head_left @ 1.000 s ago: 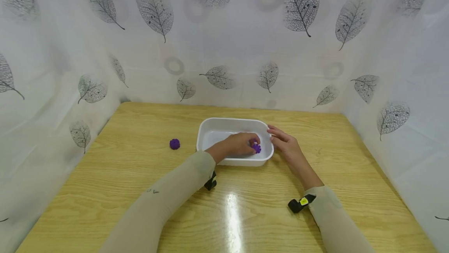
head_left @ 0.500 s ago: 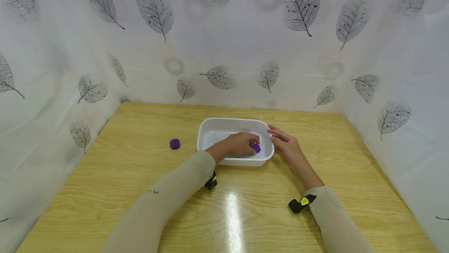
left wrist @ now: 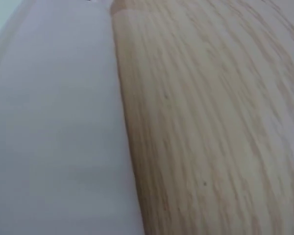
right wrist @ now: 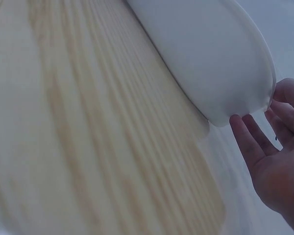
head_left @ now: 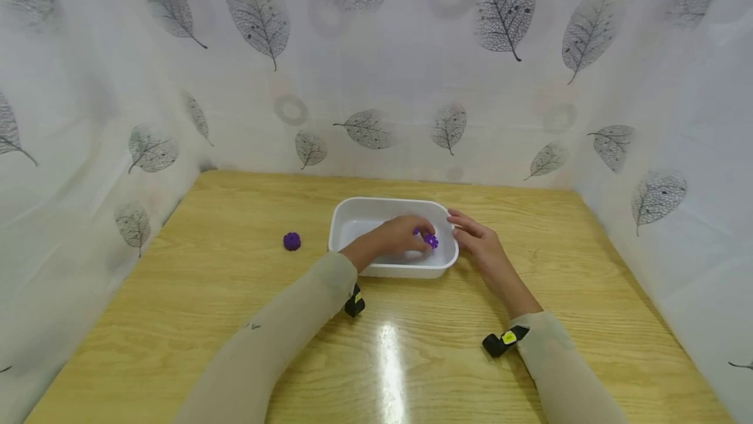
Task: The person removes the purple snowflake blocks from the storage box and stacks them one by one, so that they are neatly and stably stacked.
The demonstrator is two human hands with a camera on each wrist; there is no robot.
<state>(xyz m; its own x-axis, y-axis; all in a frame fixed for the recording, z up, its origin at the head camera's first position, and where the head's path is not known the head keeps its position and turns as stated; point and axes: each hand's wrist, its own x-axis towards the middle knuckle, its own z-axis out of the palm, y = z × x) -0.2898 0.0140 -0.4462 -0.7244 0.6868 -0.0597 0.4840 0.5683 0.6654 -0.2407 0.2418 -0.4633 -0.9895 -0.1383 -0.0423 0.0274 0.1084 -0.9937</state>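
Observation:
Inside a white plastic tub (head_left: 385, 272), my left hand (head_left: 400, 236) reaches in from the left. Its curled index finger and thumb pinch a small purple flower-shaped piece (head_left: 431, 241). A bit of another purple piece (head_left: 416, 231) shows in the gap between the fingers; most of it is hidden. My right hand (head_left: 481, 245) holds the tub's right end, with fingertips at the rim. In the right wrist view, a finger of that hand (right wrist: 279, 181) bends at the tub's edge (right wrist: 220, 73) and others touch its outer wall. The left wrist view shows no hand.
A further purple piece (head_left: 291, 241) lies on the wooden table (head_left: 235, 280), left of the tub. White sheeting (head_left: 376, 71) printed with leaves hangs behind the table and along both sides. Black wrist cameras (head_left: 500, 343) sit on the sleeves.
My left hand has shifted slightly up and back inside the tub, and the purple piece at its fingertips has moved up with it. The right hand and tub keep their places.

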